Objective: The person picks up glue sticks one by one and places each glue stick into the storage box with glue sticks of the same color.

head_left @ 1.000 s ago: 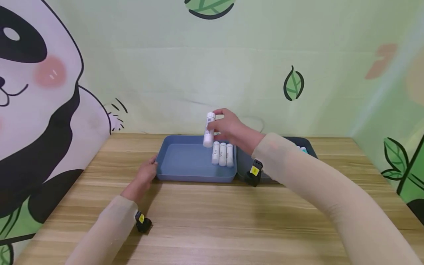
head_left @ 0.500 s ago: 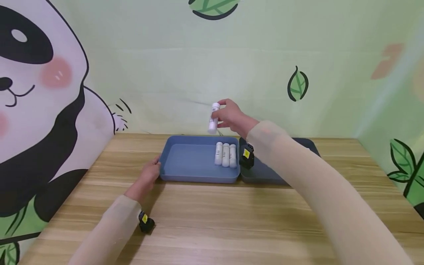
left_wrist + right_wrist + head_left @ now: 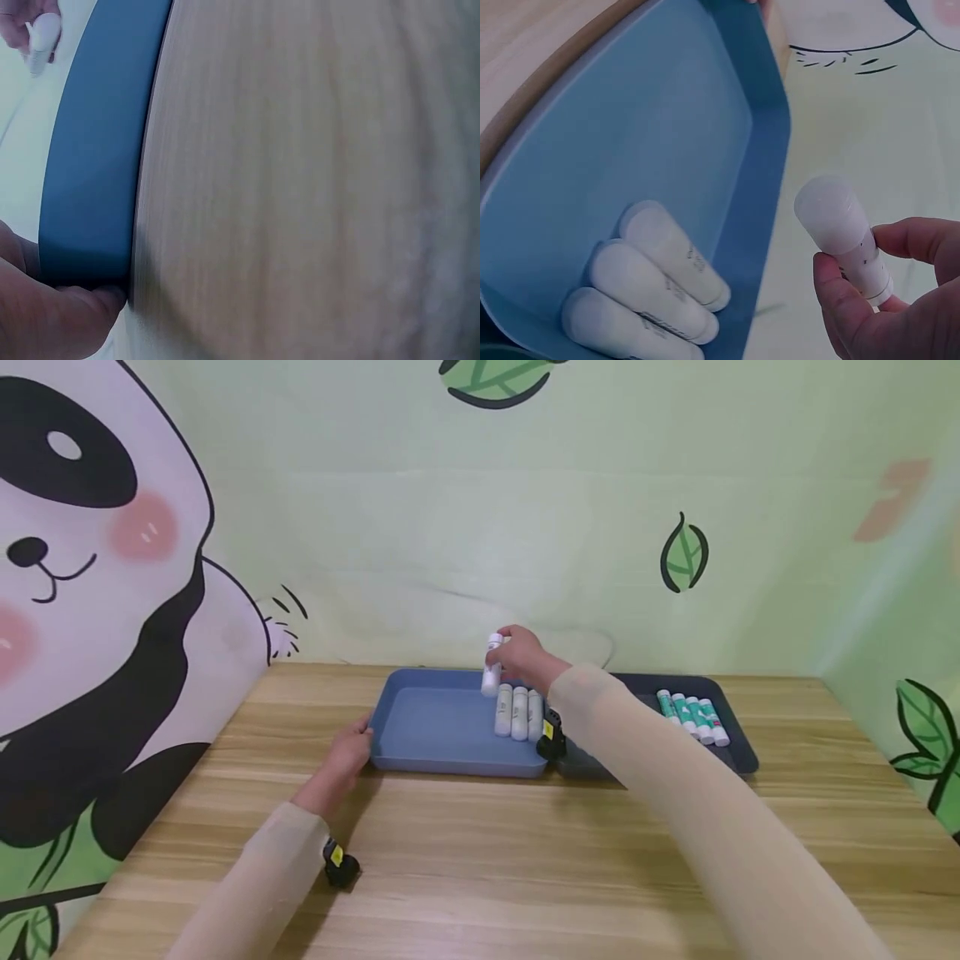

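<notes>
My right hand (image 3: 522, 653) pinches a white glue stick (image 3: 491, 678) between thumb and fingers, nearly upright over the back right part of the blue tray (image 3: 431, 722). In the right wrist view, the held stick's broad frosted end (image 3: 831, 214) faces the camera. Three more white glue sticks (image 3: 520, 714) lie side by side in that tray at its right end. My left hand (image 3: 348, 752) grips the tray's left end; the left wrist view has its thumb (image 3: 82, 311) against the blue wall (image 3: 101, 150), with the other fingers mostly hidden.
A dark tray (image 3: 742, 752) adjoins the blue one on the right, partly covered by my right forearm. Several green-and-white sticks (image 3: 693, 714) lie in it. Behind the wooden table (image 3: 480, 860) stands a wall (image 3: 375, 543) with panda and leaf drawings.
My right hand raised the glue stick, then lowered it back toward the blue tray. Green-and-white sticks came into fuller view beside the forearm. The left hand stays at the tray's end.
</notes>
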A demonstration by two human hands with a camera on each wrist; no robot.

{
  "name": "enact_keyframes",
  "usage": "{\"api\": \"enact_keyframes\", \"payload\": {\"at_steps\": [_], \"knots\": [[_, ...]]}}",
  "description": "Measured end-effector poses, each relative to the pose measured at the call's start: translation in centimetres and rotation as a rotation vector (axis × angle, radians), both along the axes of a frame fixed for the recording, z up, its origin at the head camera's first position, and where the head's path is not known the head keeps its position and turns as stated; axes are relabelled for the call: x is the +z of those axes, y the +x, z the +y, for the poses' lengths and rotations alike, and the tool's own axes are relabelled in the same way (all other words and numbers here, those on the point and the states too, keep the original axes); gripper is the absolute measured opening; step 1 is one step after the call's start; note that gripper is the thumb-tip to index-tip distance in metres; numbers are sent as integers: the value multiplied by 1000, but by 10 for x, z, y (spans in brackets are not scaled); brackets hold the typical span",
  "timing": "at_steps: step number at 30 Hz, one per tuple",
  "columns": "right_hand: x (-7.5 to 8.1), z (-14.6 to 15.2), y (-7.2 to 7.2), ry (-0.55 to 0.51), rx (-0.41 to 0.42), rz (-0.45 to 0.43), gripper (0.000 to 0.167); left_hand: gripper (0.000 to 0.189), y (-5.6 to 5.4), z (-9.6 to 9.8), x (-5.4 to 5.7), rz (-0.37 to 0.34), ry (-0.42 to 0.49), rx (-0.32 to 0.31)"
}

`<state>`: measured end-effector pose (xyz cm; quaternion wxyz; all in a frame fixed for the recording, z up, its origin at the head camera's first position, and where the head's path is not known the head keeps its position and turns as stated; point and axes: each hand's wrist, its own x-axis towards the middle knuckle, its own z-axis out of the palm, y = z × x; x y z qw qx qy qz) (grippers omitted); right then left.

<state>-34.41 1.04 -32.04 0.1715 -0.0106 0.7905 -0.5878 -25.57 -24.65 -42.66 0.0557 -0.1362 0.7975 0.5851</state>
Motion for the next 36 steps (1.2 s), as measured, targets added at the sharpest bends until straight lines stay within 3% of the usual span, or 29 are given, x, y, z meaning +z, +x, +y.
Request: {"api": "enact_keyframes", "payload": {"at_steps": [8, 14, 21, 29, 36], "knots": [[-31, -5, -1, 84, 44, -15, 65, 53, 3, 1, 3, -3, 14, -10], [-48, -5, -2, 170, 66, 35, 61, 53, 1, 1, 0, -21, 29, 7], [-54, -8, -3, 216, 79, 11, 60, 53, -1, 0, 1, -23, 15, 15], [-54, -11, -3, 304, 71, 66, 58, 53, 0, 0, 2, 3, 19, 6], [-59, -14, -5, 348, 87, 58, 62, 53, 1, 1, 0, -9, 13, 12]]}}
